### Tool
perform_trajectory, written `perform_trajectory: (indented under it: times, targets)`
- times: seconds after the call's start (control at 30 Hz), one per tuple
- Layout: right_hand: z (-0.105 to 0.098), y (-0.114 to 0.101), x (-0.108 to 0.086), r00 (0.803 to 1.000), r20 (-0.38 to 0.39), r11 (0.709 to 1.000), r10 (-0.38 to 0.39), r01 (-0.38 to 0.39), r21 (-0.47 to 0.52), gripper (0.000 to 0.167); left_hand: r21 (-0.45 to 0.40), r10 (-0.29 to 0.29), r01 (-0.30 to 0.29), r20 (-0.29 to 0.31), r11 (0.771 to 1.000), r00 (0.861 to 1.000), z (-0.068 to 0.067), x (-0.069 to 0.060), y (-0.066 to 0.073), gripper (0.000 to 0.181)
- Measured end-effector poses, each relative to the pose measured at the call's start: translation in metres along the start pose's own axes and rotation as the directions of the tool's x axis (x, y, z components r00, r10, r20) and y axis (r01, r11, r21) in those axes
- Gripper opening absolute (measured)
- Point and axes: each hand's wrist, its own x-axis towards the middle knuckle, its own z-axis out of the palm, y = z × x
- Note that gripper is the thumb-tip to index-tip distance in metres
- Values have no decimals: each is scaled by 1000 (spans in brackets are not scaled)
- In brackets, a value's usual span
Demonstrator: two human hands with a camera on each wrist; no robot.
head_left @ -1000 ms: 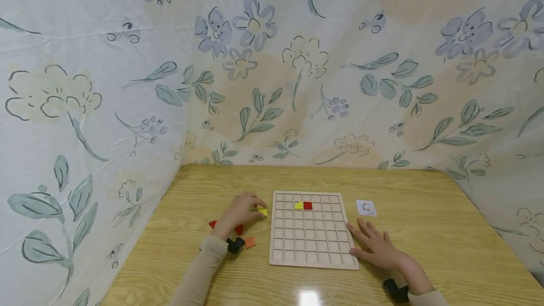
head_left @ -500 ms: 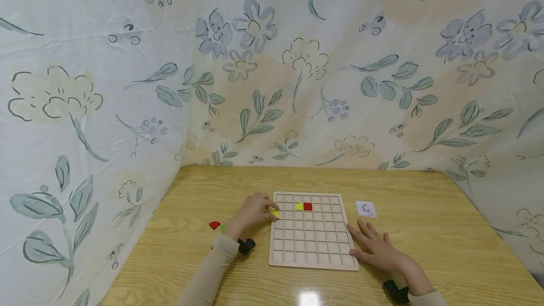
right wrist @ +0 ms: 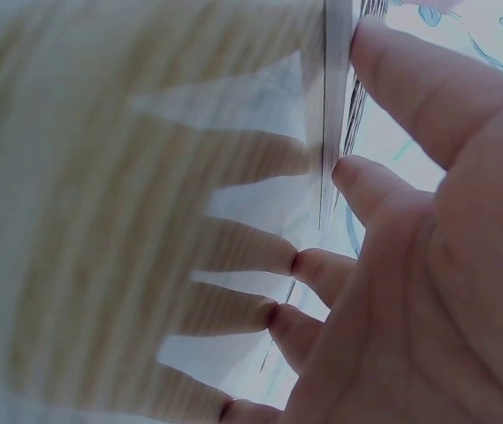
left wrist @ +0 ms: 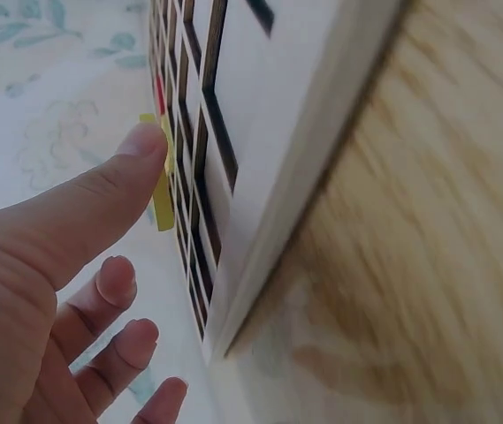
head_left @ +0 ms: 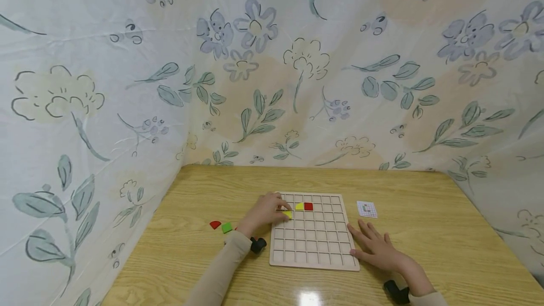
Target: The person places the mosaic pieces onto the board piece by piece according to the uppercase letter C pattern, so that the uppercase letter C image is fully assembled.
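Red quarter [head_left: 215, 225]: is lying on the table [head_left: 161, 259], well left of the board [head_left: 312, 246]; by the look of it, unplaced.
Green square [head_left: 227, 227]: is lying left of the board too, apparently waiting its turn; scraps of red beside the sleeve [head_left: 227, 259] are too hidden to identify.
Left hand [head_left: 267, 209]: is reaching over the board's left edge, its grip pinching the yellow piece between thumb and finger.
Yellow piece [head_left: 288, 214]: is being held over the board's upper left part; whether it is touching a cell, I cannot tell.
Yellow quarter [head_left: 300, 206]: is sitting in a cell near the board's top, seemingly done.
Red square [head_left: 308, 207]: is filling the next cell of the board rightward, also seemingly done.
Right hand [head_left: 376, 247]: is touching the board's right edge, fingers spreading, its grip holding nothing.
Card [head_left: 367, 209]: is lying right of the board, its small pattern unreadable.
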Motion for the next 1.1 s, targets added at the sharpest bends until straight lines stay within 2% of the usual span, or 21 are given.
perform_trajectory:
  times: [0.33, 0.57, 0.77, 0.9, 1.1]
  targets:
    - [0, 0, 0, 1000, -1, 1000, -3, 3, -5, 68, 11, 7, -7, -5, 1000, 1000, 8, 18, 8, 24]
    - [0, -1, -1, 1000, -13, 1000, -5, 5, 6, 67, 4, -22, 22, 0, 1000, 1000, 13, 35, 14, 24]
    - [0, -1, -1, 1000, -16, 1000, -6, 6, 4, 67, 30, -7, 7, -3, 1000, 1000, 19, 47, 22, 25]
    - [1, 1, -1, 1000, -20, 1000, -13, 13, -2, 67, 17, 3, -3, -5, 1000, 1000, 23, 54, 27, 24]
    - [1, 1, 0, 1000, -21, 1000, -17, 17, -5, 66, 23, -26, 26, 2, 999, 1000, 28, 61, 35, 23]
